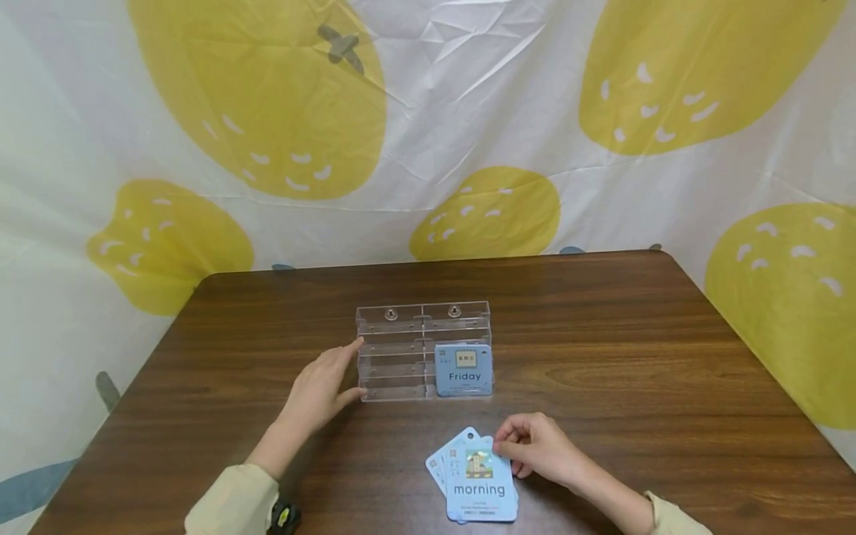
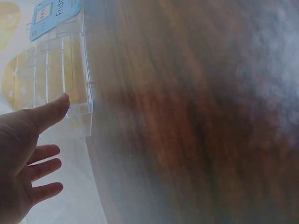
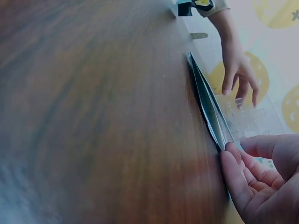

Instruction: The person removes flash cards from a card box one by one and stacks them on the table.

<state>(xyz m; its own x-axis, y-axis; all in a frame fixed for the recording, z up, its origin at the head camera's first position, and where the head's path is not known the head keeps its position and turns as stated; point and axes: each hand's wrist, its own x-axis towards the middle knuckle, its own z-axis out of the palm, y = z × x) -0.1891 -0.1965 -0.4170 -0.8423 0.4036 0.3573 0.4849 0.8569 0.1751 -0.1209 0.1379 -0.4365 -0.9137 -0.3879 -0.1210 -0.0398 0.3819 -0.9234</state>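
Observation:
A clear plastic card holder (image 1: 391,358) with two columns of pockets stands on the table. My left hand (image 1: 317,388) is at its left side, thumb at the lower corner and the fingertips higher up. A light blue "Friday" card (image 1: 464,386) sits in the holder's lower right pocket. In front lies a small fanned stack of blue cards, with a "morning" card (image 1: 480,502) on top. My right hand (image 1: 543,450) pinches the upper right edge of the "morning" card between thumb and fingers. Seen edge-on in the right wrist view, the cards (image 3: 210,105) part slightly.
The brown wooden table (image 1: 642,386) reaches back to a white cloth (image 1: 488,96) printed with yellow fruit. A black band (image 1: 284,516) is at the left wrist, by the sleeve.

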